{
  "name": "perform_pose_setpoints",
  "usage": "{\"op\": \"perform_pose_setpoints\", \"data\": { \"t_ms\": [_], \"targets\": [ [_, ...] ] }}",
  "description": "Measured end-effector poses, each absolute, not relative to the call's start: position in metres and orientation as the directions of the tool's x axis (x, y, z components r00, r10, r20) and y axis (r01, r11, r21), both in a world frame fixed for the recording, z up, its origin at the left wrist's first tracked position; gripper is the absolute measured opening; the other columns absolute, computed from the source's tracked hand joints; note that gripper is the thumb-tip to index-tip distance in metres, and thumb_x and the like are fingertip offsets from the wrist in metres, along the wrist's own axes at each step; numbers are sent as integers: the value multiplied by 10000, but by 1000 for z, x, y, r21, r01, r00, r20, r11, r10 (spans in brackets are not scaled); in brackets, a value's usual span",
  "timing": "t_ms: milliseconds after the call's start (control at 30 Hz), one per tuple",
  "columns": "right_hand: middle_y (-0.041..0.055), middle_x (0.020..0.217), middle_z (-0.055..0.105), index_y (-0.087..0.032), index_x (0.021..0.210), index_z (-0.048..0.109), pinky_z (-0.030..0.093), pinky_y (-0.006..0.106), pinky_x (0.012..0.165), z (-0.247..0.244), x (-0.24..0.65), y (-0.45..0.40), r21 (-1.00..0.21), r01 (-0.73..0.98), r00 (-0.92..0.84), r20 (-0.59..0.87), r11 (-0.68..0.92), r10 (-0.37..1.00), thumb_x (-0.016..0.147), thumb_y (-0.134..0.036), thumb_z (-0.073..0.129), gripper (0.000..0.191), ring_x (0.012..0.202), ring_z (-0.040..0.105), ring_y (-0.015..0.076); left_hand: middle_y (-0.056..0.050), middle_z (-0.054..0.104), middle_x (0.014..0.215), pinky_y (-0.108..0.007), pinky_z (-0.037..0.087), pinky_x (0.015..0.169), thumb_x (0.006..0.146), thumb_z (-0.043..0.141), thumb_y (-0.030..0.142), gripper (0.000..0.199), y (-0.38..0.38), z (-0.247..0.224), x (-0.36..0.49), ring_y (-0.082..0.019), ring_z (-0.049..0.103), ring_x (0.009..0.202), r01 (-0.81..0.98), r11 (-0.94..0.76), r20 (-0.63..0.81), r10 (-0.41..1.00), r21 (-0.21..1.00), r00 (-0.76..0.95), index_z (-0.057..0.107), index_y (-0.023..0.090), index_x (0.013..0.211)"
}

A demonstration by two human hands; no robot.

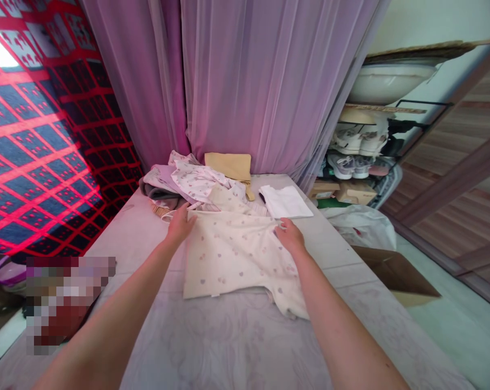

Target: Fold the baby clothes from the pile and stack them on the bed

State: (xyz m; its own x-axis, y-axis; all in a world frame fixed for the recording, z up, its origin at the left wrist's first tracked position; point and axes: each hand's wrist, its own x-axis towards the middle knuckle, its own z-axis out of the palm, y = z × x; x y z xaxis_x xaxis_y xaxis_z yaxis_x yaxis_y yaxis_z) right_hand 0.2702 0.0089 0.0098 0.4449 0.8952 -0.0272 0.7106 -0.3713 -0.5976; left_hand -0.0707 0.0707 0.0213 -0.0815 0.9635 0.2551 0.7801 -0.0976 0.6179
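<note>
A cream short-sleeved shirt [232, 252] with small heart-like prints lies spread out sideways in front of me, one sleeve pointing towards me at the lower right. My left hand [181, 225] is closed on its far left corner. At the far edge on the right, my right hand [290, 236] grips the fabric with fingers and thumb together. Just beyond the shirt is a loose heap of clothes [200, 179], pale printed, lilac and dark. To the right of the heap rests a folded white cloth [287, 201].
A folded yellow cloth [230, 165] lies at the back against the purple curtain [253, 81]. The covered table-like surface [180, 346] stretches towards me. On the right are a shoe rack with sneakers [350, 165], a plastic bag [362, 225] and an open cardboard box [394, 271].
</note>
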Motion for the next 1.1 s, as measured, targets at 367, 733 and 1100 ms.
{"op": "perform_pose_setpoints", "data": {
  "t_ms": [367, 733, 1100],
  "targets": [
    [77, 1084, 684, -185, 1087, 638, 490, 270, 682, 9, 327, -71, -794, 408, 390, -295, -451, 872, 766, -363, 531, 382, 877, 662, 190, -76, 432, 1400, -369, 481, 938, 840, 474, 429, 372, -50, -26, -96, -245, 506, 1199, 731, -199, 244, 969, 652, 46, 585, 242, 1142],
    [79, 1409, 461, -234, 1147, 662, 433, 352, 960, 26, 334, -159, -844, 507, -192, -306, -172, 933, 625, -431, 722, 561, 1238, 468, 283, -74, 518, 1361, -464, 324, 1076, 818, 576, 405, 208, -97, -13, -105, -272, 370, 1327, 692, -520, 104, 830, 501, 549, 668, 247, 918],
    [12, 747, 686, -176, 839, 700, 481, 284, 692, 14, 300, -140, -868, 463, 46, -178, -178, 983, 755, -546, 543, 411, 803, 614, 223, -13, 690, 869, -432, 279, 1075, 911, 368, 382, 262, -105, 30, -111, -177, 622, 864, 740, -514, 36, 830, 434, 556, 591, 244, 892]
  ]
}}
